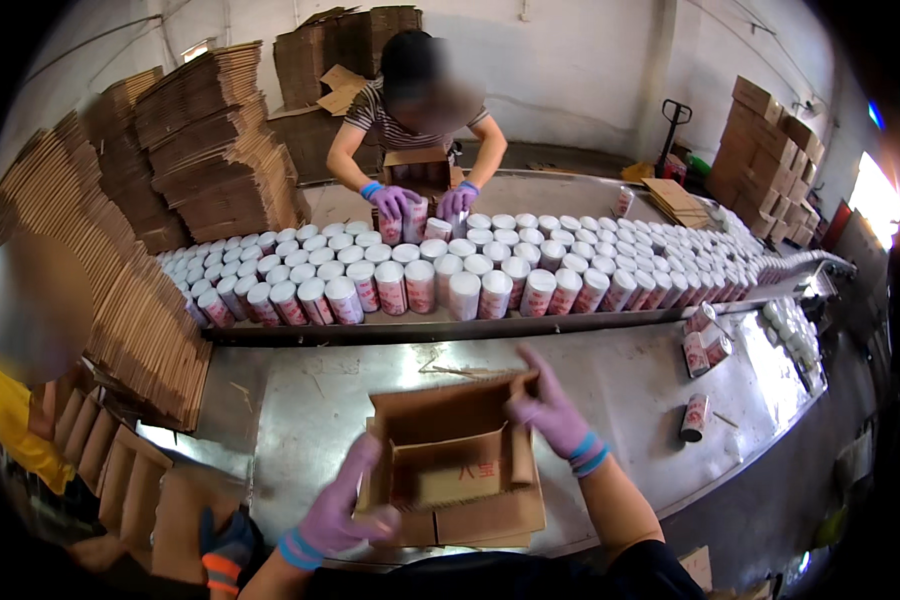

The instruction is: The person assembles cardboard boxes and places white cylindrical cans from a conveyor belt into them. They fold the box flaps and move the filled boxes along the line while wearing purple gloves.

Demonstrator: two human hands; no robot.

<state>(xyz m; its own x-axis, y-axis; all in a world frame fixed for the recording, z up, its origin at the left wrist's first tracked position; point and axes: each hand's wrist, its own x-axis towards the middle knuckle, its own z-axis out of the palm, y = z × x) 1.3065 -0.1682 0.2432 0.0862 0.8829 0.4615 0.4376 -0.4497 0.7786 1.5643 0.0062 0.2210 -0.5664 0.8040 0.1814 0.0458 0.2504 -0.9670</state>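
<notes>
The person is standing over an open brown carton (450, 500), which is lying on the shiny metal table (620, 400) directly in front, between both purple-gloved hands. Its opening is facing up, and its bare cardboard walls and floor are showing inside, with red printing on one inner panel. The left hand (340, 510) is hovering at the carton's left side, its thumb and fingers standing wide apart and holding nothing; whether it is touching the cardboard cannot be told. The right hand (550, 410) is resting at the upper right corner, its thumb and fingers spreading apart there; blur is hiding whether they are gripping the wall.

Beyond the table, a long raised bench (410, 335) is carrying packed rows of pale-lidded cans (420, 285) with red and white sides. Across it, a co-worker (420, 110) in purple gloves is handling cans in front of another open carton (420, 165), whose contents are too dark to tell. On the table's right part, a few loose cans (695, 355) are sitting close together, and a single can (695, 415) is sitting nearer. At far right, brown boxes (760, 165) are standing stacked, while flattened cartons (130, 290) are towering at left
</notes>
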